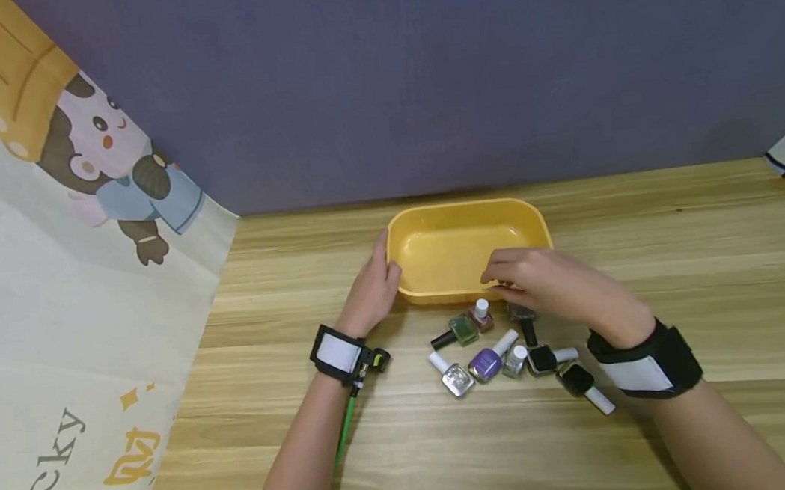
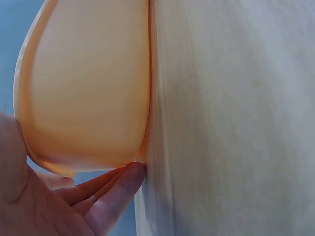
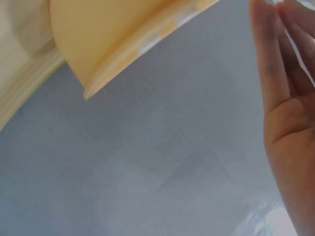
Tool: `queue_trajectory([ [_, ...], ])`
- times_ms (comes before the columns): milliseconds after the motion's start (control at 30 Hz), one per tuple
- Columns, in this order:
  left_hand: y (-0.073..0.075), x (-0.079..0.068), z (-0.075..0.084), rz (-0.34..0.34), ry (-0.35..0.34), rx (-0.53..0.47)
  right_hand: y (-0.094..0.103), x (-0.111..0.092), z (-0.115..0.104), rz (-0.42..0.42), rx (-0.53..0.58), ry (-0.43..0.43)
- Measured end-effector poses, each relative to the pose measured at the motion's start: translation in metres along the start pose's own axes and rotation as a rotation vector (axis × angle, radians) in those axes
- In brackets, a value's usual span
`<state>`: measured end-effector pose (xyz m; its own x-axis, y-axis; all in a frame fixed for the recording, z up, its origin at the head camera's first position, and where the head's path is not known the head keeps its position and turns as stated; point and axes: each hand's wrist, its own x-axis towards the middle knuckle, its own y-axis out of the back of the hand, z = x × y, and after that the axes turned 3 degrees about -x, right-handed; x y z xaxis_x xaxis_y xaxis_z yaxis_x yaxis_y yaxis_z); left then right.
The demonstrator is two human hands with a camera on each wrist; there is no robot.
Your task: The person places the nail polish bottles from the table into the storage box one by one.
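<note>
My left hand (image 1: 371, 287) grips the left end of a yellow plastic tub (image 1: 404, 298). In the left wrist view the fingers (image 2: 115, 194) lie along its end wall. Over the tub's front right rim, my right hand (image 1: 546, 280) pinches something small and dark, mostly hidden by the fingers. Just in front of the tub are several nail polish bottles. Among them are a green bottle (image 1: 465, 330), a purple bottle (image 1: 484, 364), a clear silvery bottle (image 1: 457, 380) and a black bottle (image 1: 576, 378). A dark bottle (image 1: 522, 312) lies below the right hand.
The wood-grain table (image 1: 287, 281) ends at a dark blue-grey wall (image 1: 463, 83) behind the tub. A printed cloth (image 1: 66, 310) with a cartoon figure covers the left side. Both wrists wear black straps, and a green cord (image 1: 345, 431) hangs from the left one.
</note>
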<state>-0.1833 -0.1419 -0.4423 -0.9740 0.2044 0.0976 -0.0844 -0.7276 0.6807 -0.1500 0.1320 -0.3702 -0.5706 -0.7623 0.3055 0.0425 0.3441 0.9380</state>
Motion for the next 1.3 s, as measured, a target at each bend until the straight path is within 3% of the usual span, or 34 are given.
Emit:
queue_trajectory([
  [167,0.000,0.000,-0.001,-0.002,-0.002,0.007,-0.006,0.004,-0.005,-0.028,0.054,0.055],
  [467,-0.001,0.001,-0.002,0.004,-0.009,0.007,-0.013,0.006,-0.013,-0.109,0.093,0.018],
  [1300,-0.001,0.002,-0.002,0.016,-0.001,0.018,-0.019,0.007,-0.016,-0.199,0.120,-0.046],
])
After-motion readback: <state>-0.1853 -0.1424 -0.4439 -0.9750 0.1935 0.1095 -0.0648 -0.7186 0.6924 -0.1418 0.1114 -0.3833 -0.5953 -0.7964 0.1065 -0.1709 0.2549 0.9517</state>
